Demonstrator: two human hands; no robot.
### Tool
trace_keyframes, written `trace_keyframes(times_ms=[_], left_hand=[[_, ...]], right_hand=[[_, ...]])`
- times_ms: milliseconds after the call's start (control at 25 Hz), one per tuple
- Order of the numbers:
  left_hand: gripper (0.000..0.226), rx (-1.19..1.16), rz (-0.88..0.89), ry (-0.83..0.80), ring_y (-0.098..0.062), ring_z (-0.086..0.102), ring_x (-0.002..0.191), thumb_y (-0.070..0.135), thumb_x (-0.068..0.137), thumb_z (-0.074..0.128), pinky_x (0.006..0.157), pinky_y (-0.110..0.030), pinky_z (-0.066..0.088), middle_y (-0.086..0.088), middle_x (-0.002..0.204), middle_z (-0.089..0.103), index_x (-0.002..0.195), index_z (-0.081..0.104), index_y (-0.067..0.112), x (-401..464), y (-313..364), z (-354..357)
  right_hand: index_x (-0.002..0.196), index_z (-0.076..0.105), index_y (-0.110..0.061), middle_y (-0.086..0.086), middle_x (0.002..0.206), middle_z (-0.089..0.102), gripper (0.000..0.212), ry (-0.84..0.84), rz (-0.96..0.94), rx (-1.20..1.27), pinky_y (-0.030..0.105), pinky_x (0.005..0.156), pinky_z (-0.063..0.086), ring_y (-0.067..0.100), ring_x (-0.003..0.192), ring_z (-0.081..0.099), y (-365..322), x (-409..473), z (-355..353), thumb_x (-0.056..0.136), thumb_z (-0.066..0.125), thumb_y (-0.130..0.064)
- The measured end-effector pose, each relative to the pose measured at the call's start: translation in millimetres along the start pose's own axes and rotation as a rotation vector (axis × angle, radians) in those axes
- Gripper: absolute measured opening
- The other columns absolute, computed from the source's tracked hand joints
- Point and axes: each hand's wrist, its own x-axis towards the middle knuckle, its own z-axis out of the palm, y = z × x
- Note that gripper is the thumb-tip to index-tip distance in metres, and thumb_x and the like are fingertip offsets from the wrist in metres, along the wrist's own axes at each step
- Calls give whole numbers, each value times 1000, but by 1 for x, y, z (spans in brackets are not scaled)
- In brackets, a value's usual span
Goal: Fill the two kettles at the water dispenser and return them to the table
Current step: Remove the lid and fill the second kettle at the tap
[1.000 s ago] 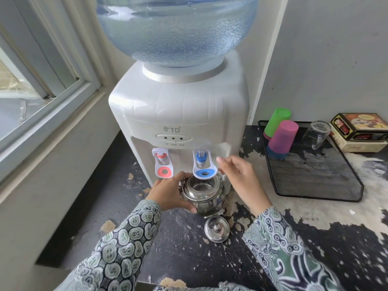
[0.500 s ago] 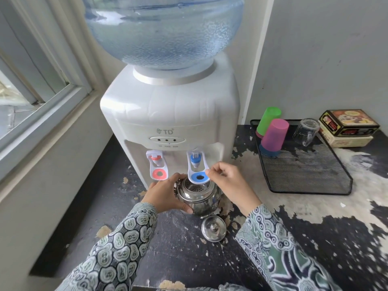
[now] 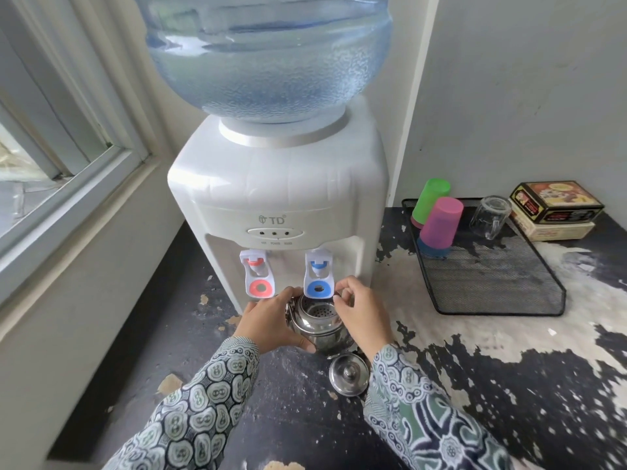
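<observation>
Shiny steel kettle point(image 3: 320, 329), lidless, strainer showing, under blue tap point(image 3: 318, 279)

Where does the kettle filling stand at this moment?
Done: the lid is off and lies on the counter, and the kettle sits open under the blue tap. In hand: the left hand grips the kettle while the right hand is at the tap's lever; no stream is visible. Left: filling it, the second kettle (not in view), and returning both.
</observation>
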Motion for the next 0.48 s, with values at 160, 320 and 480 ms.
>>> trace_keyframes(times_ms=[160, 320, 480], left_hand=[[113, 41, 14, 36, -19, 46, 122, 68, 40, 76, 104, -39, 28, 7, 133, 53, 136, 29, 32, -3, -2, 6], [113, 71, 42, 66, -20, 44, 122, 69, 41, 75, 104, -41, 27, 8, 134, 53, 137, 25, 37, -8, -7, 12], [115, 100, 92, 100, -22, 45, 119, 65, 45, 77, 102, -39, 28, 8, 137, 51, 141, 20, 37, -16, -13, 14]], right_hand=[[110, 49, -19, 0, 109, 46, 36, 152, 34, 68, 36, 80, 45, 20, 104, 45, 14, -13, 12, 79, 64, -15], [119, 34, -21, 7, 125, 40, 43, -42, 282, 325, 28, 81, 38, 21, 108, 43, 23, -24, 16, 84, 58, -27], [123, 37, -20, 3, 110, 54, 39, -92, 308, 364, 12, 61, 36, 6, 81, 51, 21, -38, 22, 87, 52, -21]])
